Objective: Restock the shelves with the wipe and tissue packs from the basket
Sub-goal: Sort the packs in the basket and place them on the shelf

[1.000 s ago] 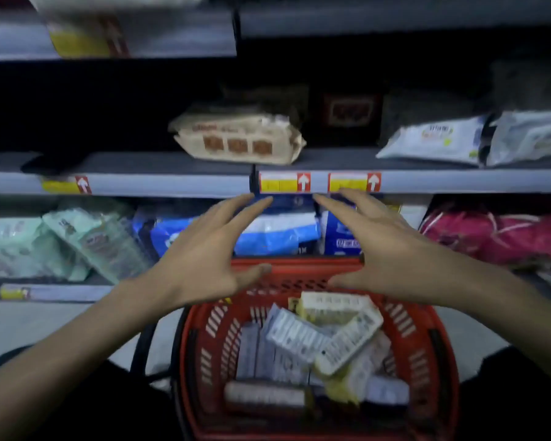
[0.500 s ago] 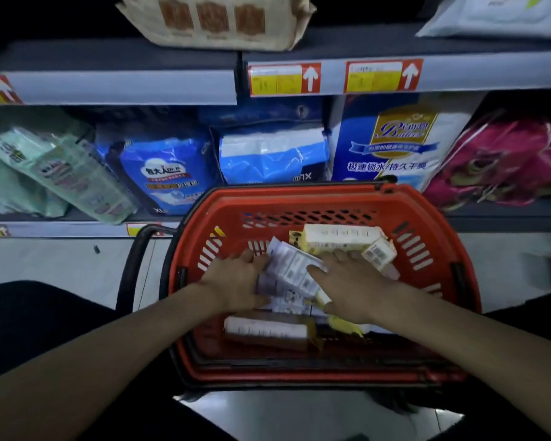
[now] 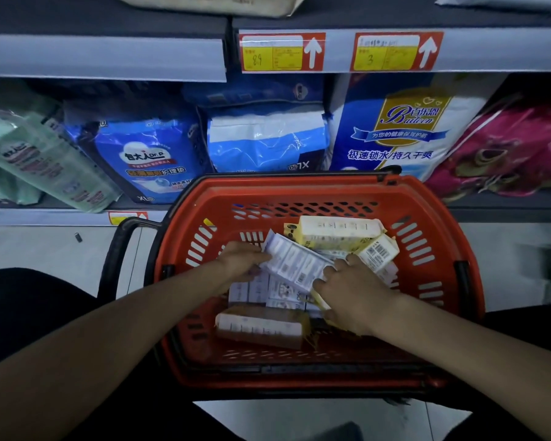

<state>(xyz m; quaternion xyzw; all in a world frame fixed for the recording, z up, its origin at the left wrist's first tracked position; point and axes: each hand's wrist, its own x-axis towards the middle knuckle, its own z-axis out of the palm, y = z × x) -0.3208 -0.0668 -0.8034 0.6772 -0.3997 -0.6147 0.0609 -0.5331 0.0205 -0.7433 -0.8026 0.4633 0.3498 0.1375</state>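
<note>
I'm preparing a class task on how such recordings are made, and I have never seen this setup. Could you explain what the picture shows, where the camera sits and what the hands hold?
There is no machine here: a person works with bare hands. The single camera is worn on the head and looks forward and down, so both arms enter from below. A red basket holds several packs, among them a yellow pack. The left hand and the right hand grip the two ends of a white pack, on top of the others. Behind the basket stand large blue packs. Above them, price labels sit on a shelf edge.
</note>
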